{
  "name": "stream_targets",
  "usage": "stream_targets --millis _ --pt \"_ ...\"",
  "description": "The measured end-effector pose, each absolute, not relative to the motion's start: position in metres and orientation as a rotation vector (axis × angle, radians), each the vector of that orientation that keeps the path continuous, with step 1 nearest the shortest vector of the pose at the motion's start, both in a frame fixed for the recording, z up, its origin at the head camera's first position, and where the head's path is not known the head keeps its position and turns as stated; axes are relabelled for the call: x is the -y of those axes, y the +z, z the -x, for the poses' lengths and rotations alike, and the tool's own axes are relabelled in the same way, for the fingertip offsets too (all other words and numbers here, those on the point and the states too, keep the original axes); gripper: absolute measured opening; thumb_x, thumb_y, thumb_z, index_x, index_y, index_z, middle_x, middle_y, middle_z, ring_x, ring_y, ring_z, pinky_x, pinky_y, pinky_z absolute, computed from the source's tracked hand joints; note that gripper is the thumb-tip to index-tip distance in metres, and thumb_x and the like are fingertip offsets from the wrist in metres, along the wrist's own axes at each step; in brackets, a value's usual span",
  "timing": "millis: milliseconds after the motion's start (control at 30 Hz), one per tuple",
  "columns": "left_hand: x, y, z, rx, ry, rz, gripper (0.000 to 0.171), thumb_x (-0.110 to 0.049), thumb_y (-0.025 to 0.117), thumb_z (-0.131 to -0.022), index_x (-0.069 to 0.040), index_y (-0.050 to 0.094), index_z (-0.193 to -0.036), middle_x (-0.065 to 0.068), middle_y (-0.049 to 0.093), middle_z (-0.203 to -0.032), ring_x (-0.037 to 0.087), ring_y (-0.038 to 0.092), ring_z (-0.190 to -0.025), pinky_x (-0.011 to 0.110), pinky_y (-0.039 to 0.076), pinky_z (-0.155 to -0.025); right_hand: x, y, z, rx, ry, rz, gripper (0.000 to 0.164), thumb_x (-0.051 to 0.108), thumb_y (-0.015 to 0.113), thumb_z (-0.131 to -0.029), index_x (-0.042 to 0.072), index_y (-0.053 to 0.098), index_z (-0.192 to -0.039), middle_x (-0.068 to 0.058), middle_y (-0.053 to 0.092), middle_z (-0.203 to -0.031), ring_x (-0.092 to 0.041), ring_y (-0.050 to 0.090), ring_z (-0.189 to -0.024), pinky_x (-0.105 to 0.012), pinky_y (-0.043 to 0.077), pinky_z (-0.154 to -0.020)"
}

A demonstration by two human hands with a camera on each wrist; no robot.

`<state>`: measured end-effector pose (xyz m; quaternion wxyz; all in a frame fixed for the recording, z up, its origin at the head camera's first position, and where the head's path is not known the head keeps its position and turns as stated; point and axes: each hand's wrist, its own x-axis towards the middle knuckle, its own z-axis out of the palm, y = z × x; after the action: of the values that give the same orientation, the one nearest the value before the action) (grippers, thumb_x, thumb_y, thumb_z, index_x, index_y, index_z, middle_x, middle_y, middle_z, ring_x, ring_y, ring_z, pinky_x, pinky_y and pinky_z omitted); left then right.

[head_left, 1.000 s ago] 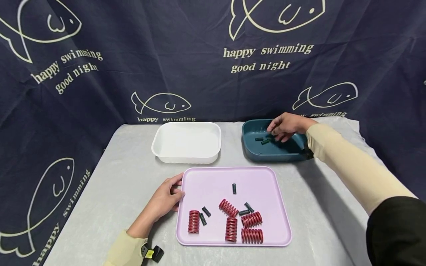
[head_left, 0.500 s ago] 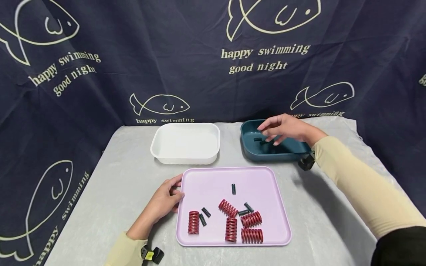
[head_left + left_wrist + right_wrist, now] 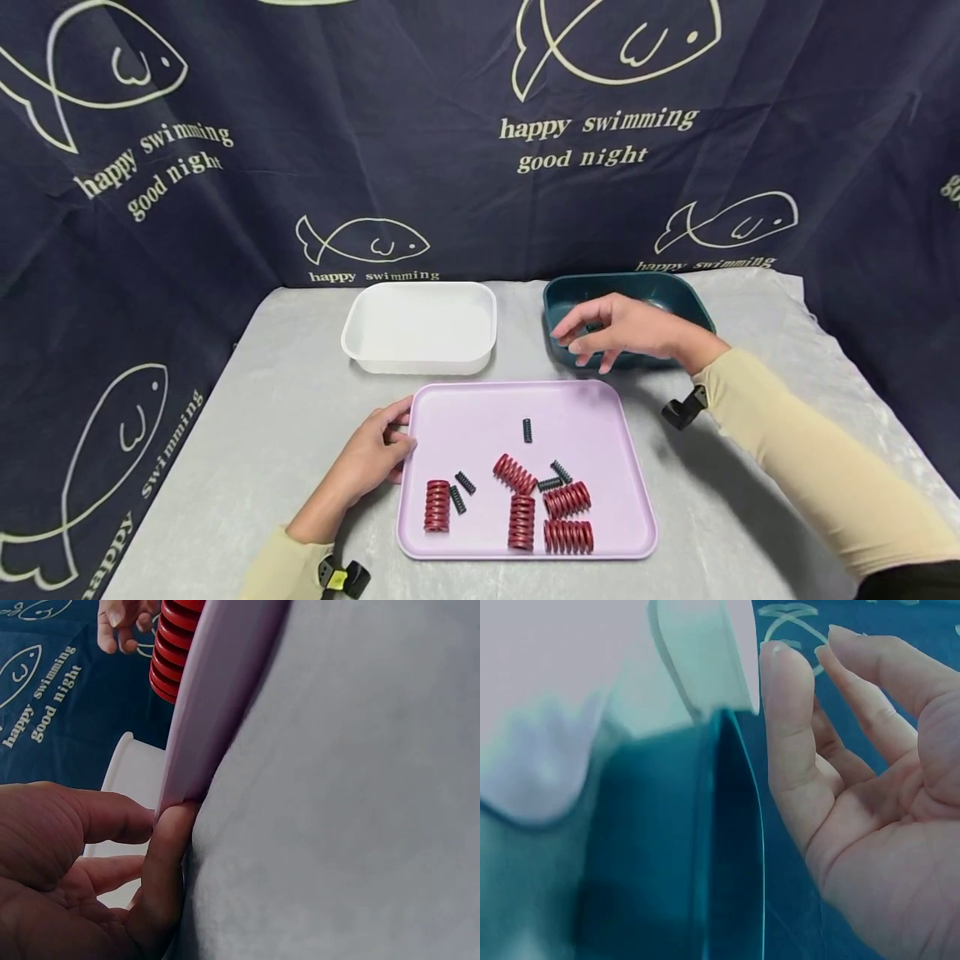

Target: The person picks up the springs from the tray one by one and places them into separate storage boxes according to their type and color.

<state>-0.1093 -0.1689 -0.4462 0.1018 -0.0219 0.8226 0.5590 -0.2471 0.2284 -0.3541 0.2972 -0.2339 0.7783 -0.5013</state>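
Observation:
At the left edge of a lilac tray (image 3: 480, 408), my left hand (image 3: 375, 450) pinches the rim; the left wrist view shows thumb and a finger (image 3: 169, 844) on either side of it. Large red springs (image 3: 437, 506) and small dark green springs (image 3: 527, 431) lie scattered on the tray, mostly in its front half. My right hand (image 3: 622, 329) hovers over the front wall of a teal bin (image 3: 675, 292), fingers spread and loosely bent, holding nothing. A small dark spring (image 3: 592, 327) shows inside that bin between the fingers; the hand hides most of its floor.
A white bin (image 3: 420, 325) stands behind the tray, left of the teal one. Grey cloth (image 3: 247, 433) covers the table. A dark blue curtain (image 3: 450, 183) printed with fish hangs right behind the bins.
From inside the teal bin, my right hand has drawn back toward the tray and slightly left, its fingers spreading. My left hand stays on the tray's rim; the springs on the tray have not moved.

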Motion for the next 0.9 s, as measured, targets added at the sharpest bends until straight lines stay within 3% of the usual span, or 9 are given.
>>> stream_targets --millis 133,233,333,467,600,900 --pt "0.169 -0.447 0.109 -2.431 1.649 0.065 0.064 0.011 0.063 -0.091 -0.005 0.050 -0.152 0.017 0.051 -0.123 0.021 0.061 -0.088 0.038 0.061 -0.048 -0.213 -0.361 0.235 -2.013 -1.304 0.670 0.033 0.010 0.076 -0.093 0.006 0.071 -0.126 -0.021 0.068 -0.115 -0.032 0.070 -0.090 -0.044 0.064 -0.063" --pt "0.169 -0.448 0.110 -2.430 1.653 0.067 0.065 0.011 0.063 -0.091 -0.005 0.050 -0.152 0.017 0.051 -0.123 0.021 0.061 -0.088 0.038 0.061 -0.048 -0.204 -0.369 0.228 -1.960 -1.287 0.729 0.034 0.006 0.077 -0.091 0.008 0.072 -0.124 -0.023 0.067 -0.118 -0.033 0.067 -0.083 -0.042 0.064 -0.060" --pt "0.170 -0.449 0.110 -2.421 1.662 0.067 0.065 0.011 0.063 -0.091 -0.005 0.050 -0.152 0.017 0.051 -0.124 0.021 0.061 -0.088 0.038 0.061 -0.048 -0.197 -0.380 0.223 -1.891 -1.278 0.775 0.037 0.002 0.077 -0.089 0.003 0.071 -0.125 -0.027 0.065 -0.123 -0.041 0.067 -0.078 -0.044 0.064 -0.058" --pt "0.171 -0.449 0.111 -2.407 1.672 0.066 0.065 0.011 0.063 -0.091 -0.005 0.049 -0.152 0.017 0.051 -0.125 0.022 0.061 -0.090 0.039 0.062 -0.049 -0.189 -0.396 0.217 -1.825 -1.272 0.795 0.040 0.001 0.076 -0.089 -0.003 0.067 -0.129 -0.026 0.065 -0.127 -0.051 0.069 -0.083 -0.052 0.063 -0.057" --pt "0.172 -0.449 0.111 -2.403 1.673 0.069 0.065 0.011 0.063 -0.091 -0.004 0.049 -0.152 0.017 0.051 -0.126 0.022 0.061 -0.091 0.039 0.062 -0.050 -0.185 -0.411 0.214 -1.799 -1.267 0.768 0.042 0.000 0.077 -0.089 0.000 0.068 -0.130 -0.019 0.066 -0.130 -0.045 0.072 -0.088 -0.048 0.063 -0.055" --pt "0.172 -0.449 0.112 -2.401 1.662 0.075 0.065 0.010 0.064 -0.092 -0.006 0.049 -0.153 0.017 0.051 -0.127 0.023 0.061 -0.093 0.039 0.062 -0.050 -0.178 -0.430 0.213 -1.787 -1.226 0.744 0.044 -0.002 0.078 -0.086 0.007 0.071 -0.129 -0.012 0.068 -0.125 -0.026 0.070 -0.077 -0.032 0.060 -0.048"
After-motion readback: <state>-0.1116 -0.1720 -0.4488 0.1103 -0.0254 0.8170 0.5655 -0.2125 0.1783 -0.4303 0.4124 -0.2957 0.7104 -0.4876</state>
